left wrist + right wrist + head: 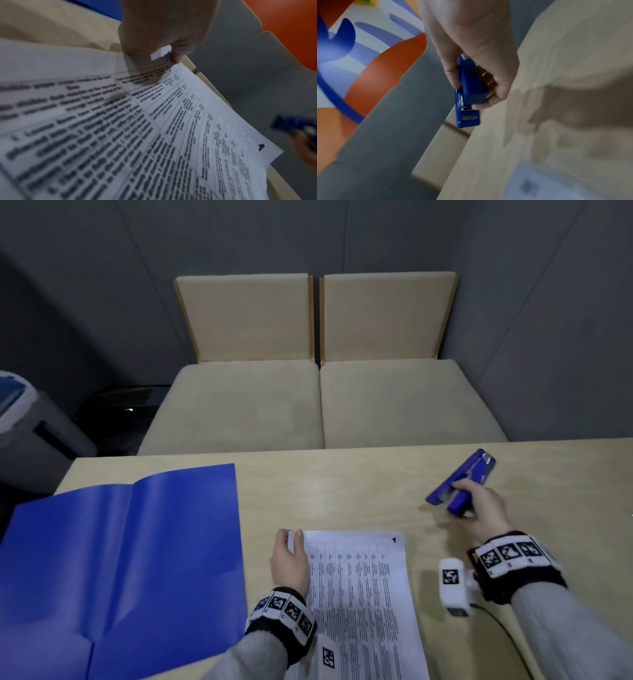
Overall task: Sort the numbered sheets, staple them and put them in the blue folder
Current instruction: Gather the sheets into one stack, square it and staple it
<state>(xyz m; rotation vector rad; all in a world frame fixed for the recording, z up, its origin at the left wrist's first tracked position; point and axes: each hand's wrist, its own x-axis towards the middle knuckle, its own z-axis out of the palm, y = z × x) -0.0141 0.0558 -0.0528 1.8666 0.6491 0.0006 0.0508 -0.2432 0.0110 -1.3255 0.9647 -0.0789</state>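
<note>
The left hand [289,559] lies at the sheets' [363,604] top left corner, forearm reaching in from the near edge of the desk [342,484]. The right hand [481,511] reaches further out to the right, raised over the desk, with its wrist bent inward.

The head view shows the sheets flat before the person, page "1" on top, and the open folder [120,559] lying to the left, apart from them. Only the left wrist view shows the lifted corner pinched between thumb and fingers [176,56]. Only the right wrist view shows the stapler's [469,88] underside, with its mouth slightly open.

Left grip: clasping the sheets' corner. Right grip: wrapped around the stapler, thumb on one side and fingers on the other.
</note>
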